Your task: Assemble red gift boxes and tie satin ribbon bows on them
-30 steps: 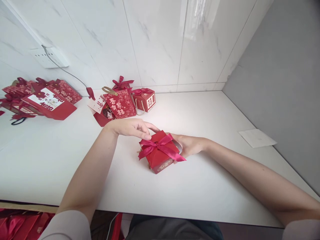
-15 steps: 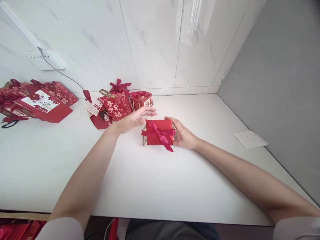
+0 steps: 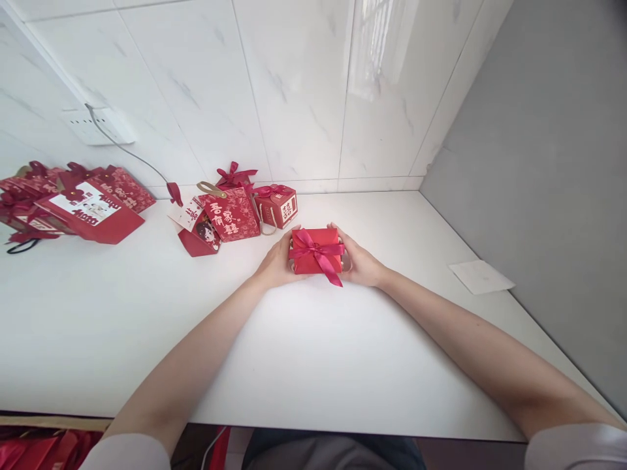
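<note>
A small red gift box (image 3: pixel 313 260) tied with a red satin bow stands on the white table (image 3: pixel 304 365), towards the back. My left hand (image 3: pixel 275 265) presses against its left side, fingers wrapped round the edge. My right hand (image 3: pixel 358 262) holds its right side in the same way. Both arms reach forward from the near edge.
Several finished red gift boxes and bags (image 3: pixel 235 212) cluster behind the box near the wall. A pile of flat red boxes (image 3: pixel 73 202) lies at the far left. A white paper sheet (image 3: pixel 481 277) lies at the right by the grey partition (image 3: pixel 548 163). A wall socket (image 3: pixel 100 124) has a cable.
The box has moved away from me towards the wall and now lies square. My left hand, raised and open half a second ago, has come down onto the box's left side.
</note>
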Demonstrator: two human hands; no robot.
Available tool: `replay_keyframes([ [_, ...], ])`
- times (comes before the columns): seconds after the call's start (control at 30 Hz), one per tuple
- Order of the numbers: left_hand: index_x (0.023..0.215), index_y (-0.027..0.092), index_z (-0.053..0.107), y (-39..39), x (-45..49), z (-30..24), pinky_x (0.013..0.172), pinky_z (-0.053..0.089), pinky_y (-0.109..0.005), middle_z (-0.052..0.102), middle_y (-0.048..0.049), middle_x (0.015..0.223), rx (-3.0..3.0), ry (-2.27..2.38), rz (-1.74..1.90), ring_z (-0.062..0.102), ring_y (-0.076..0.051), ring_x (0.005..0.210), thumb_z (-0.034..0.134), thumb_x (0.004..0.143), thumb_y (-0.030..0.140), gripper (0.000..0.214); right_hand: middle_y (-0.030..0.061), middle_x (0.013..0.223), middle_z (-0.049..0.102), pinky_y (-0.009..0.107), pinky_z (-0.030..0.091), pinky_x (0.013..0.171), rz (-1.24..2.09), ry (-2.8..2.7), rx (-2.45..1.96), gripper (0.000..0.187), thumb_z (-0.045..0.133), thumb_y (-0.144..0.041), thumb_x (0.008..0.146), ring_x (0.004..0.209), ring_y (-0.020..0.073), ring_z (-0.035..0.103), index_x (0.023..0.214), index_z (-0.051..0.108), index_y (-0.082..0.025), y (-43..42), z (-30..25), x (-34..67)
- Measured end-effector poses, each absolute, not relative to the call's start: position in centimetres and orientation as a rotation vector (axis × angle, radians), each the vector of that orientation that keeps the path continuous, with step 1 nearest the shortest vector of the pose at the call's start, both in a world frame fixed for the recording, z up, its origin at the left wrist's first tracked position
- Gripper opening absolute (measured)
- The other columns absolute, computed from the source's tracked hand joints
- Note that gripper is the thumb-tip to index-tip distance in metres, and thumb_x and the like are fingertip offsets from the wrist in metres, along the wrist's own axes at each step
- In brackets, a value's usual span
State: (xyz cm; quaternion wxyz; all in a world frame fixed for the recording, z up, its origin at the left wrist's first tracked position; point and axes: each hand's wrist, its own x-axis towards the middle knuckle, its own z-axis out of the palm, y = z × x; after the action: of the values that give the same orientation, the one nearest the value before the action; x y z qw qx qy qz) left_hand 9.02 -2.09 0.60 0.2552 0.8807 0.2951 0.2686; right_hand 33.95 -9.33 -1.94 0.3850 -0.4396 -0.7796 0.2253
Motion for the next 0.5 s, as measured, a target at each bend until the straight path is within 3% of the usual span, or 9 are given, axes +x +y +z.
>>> replay_keyframes([
  [0.17,0.136,0.023,0.034,-1.9,8.8,0.5,0.088,0.052,-0.046,0.059,-0.0142,0.126,2.474,0.874,0.86,0.063,-0.032,0.108,0.084,0.058,0.044,0.094,0.0148,0.151,0.036,0.052,0.04,0.108,0.402,-2.03,-1.1,0.103,0.071,-0.036,0.08,0.133,0.0343,0.042,0.156,0.002,-0.026,-9.0,-2.7,34.0],
  [0.4,0.134,0.02,0.038,-1.5,9.0,-0.1,0.088,0.052,-0.048,0.062,-0.0143,0.124,2.552,0.822,0.991,0.063,-0.034,0.109,0.083,0.059,0.036,0.089,0.0115,0.158,0.025,0.052,0.034,0.114,0.417,-1.964,-1.04,0.105,0.073,-0.04,0.079,0.142,0.0335,0.033,0.156,0.002,-0.029,-8.8,-3.3,33.5],
  [0.5,0.133,0.021,0.04,-1.3,8.9,-0.3,0.088,0.052,-0.049,0.063,-0.0148,0.122,2.555,0.826,1.013,0.063,-0.035,0.109,0.083,0.059,0.04,0.088,0.0125,0.153,0.033,0.05,0.045,0.106,0.478,-1.939,-1.057,0.102,0.072,-0.04,0.08,0.132,0.033,0.046,0.156,0.004,-0.03,-8.9,-3.4,33.5],
])
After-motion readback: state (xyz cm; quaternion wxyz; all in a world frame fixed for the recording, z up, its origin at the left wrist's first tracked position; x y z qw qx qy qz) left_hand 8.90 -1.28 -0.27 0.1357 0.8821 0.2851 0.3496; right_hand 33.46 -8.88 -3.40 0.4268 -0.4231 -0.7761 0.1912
